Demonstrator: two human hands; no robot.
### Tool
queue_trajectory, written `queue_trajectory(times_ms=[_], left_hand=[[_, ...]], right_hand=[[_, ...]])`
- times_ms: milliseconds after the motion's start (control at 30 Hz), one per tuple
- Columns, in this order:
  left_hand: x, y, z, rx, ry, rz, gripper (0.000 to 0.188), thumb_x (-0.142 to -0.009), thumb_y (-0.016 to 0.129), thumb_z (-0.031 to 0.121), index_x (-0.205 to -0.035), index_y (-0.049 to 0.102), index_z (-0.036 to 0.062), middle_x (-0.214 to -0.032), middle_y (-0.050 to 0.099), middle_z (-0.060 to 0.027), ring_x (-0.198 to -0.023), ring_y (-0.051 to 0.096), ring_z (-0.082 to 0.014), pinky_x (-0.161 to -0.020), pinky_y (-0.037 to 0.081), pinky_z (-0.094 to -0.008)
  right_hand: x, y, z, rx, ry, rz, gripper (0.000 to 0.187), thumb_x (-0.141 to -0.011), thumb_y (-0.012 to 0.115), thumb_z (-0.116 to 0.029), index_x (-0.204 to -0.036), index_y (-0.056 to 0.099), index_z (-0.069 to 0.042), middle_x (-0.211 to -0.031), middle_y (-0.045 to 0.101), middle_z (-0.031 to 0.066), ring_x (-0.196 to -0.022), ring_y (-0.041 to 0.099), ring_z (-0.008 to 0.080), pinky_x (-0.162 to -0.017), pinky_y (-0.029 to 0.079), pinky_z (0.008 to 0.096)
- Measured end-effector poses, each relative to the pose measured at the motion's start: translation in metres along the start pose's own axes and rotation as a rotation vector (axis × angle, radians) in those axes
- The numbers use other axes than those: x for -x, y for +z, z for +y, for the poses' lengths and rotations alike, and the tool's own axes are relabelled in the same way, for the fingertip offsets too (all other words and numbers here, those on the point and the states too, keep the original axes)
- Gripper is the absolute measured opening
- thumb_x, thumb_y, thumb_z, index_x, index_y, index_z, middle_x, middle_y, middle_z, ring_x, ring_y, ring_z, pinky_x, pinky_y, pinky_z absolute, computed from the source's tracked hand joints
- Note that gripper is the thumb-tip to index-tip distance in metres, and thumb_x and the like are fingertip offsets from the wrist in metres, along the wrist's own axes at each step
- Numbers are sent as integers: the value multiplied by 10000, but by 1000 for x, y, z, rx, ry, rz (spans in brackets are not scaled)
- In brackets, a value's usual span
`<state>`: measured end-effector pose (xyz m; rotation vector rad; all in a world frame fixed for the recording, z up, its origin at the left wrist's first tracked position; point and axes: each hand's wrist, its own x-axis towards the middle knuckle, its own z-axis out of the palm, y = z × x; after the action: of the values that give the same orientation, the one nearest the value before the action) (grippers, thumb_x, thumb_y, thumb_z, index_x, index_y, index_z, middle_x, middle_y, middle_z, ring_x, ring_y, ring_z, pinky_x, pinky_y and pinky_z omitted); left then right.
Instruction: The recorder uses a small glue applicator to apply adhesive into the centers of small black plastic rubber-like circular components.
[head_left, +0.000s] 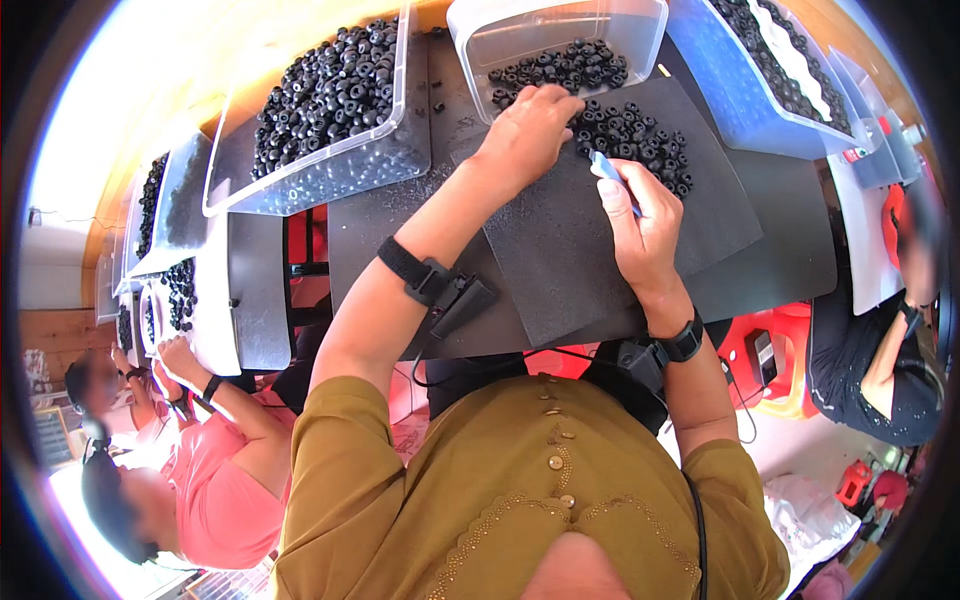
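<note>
My left hand (528, 135) reaches over a loose pile of small black ring-shaped parts (655, 152), between that pile and the front of a clear plastic bin (558, 14). Its fingers are curled together, and whatever lies under the fingertips is hidden. Just right of it, my right hand (643, 215) is wrapped round a slim light-blue hand tool (601, 163), whose end points at the pile. The tool's exact kind does not show. Under the pile lies a dark flat mat (560, 270). More black parts (560, 72) cover the floor of the clear bin.
A large clear bin (408, 140) heaped with black parts stands at left. At right is a bluish bin (765, 110), also full. Dark crumbs dot the table (380, 210). Co-workers sit at left, in a pink top (225, 480), and at right, in dark clothes (870, 370).
</note>
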<state>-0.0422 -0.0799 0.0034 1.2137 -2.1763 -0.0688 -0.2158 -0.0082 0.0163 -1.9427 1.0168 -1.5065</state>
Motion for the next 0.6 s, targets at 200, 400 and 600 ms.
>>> queue_trajectory(times_ms=[200, 400, 600], left_hand=[[23, -16, 13, 151, -4, -154, 270, -763, 667, -36, -1024, 623, 20, -1105, 611, -159, -1079, 575, -360, -893, 492, -425], [33, -26, 9, 337, 21, -167, 313, -744, 677, -79, -1042, 624, -1, -1082, 614, -152, -979, 614, -364, -851, 519, -387], [48, -45, 17, 531, -262, -95, 282, -795, 685, -58, -1066, 619, -15, -1043, 648, -83, -928, 653, -176, -817, 530, -279]], right_hand=[[0, 0, -1, -4, -13, -3, 159, -930, 605, -134, -951, 641, 19, -714, 582, 84, -544, 501, 156, -518, 398, 278], [-1, 1, -1, -1, -9, -33, 162, -935, 600, -137, -949, 640, 19, -709, 573, 91, -541, 496, 159, -515, 393, 279], [-1, 3, 3, 15, 28, -37, 162, -935, 606, -136, -942, 639, 23, -708, 579, 88, -545, 502, 150, -515, 394, 275]])
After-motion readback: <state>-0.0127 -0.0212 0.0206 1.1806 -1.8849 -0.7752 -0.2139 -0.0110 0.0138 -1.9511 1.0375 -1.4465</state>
